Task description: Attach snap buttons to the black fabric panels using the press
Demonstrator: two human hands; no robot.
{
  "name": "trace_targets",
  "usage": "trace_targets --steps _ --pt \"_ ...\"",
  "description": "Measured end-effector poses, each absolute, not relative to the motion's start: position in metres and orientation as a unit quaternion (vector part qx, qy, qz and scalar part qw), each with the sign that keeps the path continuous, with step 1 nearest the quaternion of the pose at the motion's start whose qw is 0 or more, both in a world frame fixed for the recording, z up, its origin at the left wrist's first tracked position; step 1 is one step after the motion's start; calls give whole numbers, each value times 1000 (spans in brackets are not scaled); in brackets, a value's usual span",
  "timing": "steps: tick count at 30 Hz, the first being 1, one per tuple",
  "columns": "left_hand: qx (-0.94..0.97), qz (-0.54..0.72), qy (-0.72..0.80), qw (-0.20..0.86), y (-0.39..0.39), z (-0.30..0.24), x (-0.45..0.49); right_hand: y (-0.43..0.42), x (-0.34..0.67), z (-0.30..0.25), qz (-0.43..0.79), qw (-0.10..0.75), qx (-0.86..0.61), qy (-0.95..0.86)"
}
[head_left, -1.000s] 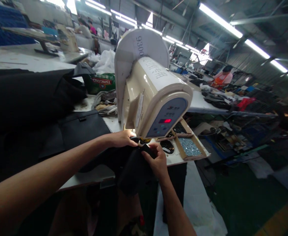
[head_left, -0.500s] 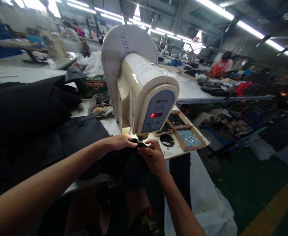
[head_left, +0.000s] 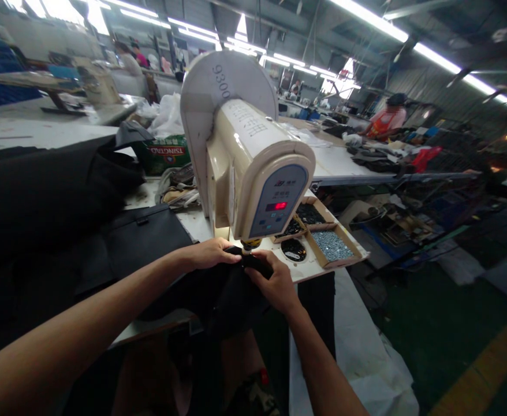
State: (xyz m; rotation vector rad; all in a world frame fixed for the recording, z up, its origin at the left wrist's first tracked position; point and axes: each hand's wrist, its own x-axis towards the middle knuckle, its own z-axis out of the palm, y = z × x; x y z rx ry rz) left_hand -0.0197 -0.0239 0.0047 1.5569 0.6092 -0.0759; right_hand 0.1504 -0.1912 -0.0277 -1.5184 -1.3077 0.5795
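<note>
A cream press machine (head_left: 253,156) with a blue control panel and a red display stands on the white table (head_left: 193,222). Under its head lies a piece of black fabric (head_left: 223,289) that hangs off the table's front edge. My left hand (head_left: 212,253) pinches the fabric just left of the machine's head. My right hand (head_left: 273,280) grips the same fabric just right of it, fingers curled round the cloth. The spot under the head is partly hidden by my fingers.
Cardboard trays (head_left: 334,245) of small metal parts sit right of the machine. Black garments (head_left: 49,196) are piled at the left, with a green box (head_left: 162,153) behind. A person in orange (head_left: 386,118) works at a far table. Green floor lies to the right.
My right hand's fingers have closed further round the black fabric under the machine's head. The display's red reading has changed. The view has shifted only slightly.
</note>
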Motion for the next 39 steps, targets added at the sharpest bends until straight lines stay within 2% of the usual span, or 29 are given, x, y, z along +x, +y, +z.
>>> trace_targets --steps 4,7,14,22,39 --pt "710 -34 250 657 -20 0 -19 -187 154 -26 373 506 -605 -488" --pt "761 -22 240 603 -19 1 -20 -183 157 -27 421 503 -592 -468" --pt "832 -6 247 497 -20 10 -22 -176 164 -20 372 423 -650 -509" --pt "833 119 210 497 -1 -5 -5 -151 177 -24 361 462 -626 -514" --pt "839 79 181 507 -1 -2 -4 -153 182 -27 398 440 -632 -499"
